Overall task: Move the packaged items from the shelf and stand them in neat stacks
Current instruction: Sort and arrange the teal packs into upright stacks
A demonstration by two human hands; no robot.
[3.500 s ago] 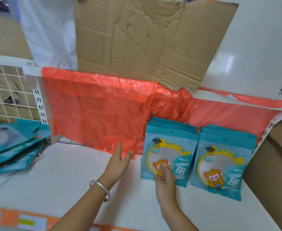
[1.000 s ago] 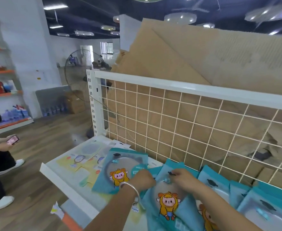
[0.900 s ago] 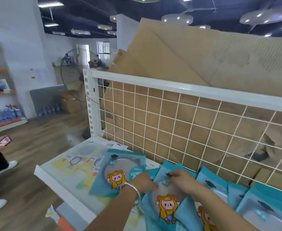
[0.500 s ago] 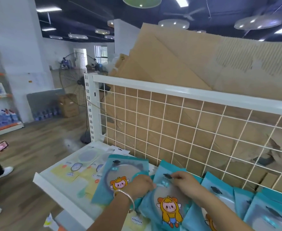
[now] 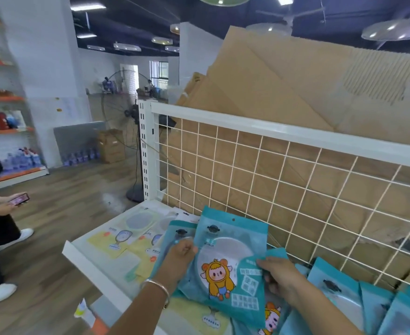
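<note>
Leaning cardboard (image 5: 283, 76), wire grid (image 5: 271, 134) behind teal packets (image 5: 234, 229)

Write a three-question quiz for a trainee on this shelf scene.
1. True or false: the left hand and the right hand hold the same teal package.
2. What stands behind the wire grid panel? A) cardboard sheets B) glass bottles C) a red curtain
3. Fill in: the silver bracelet sits on the ___ wrist.
Key: 1 true; 2 A; 3 left.
</note>
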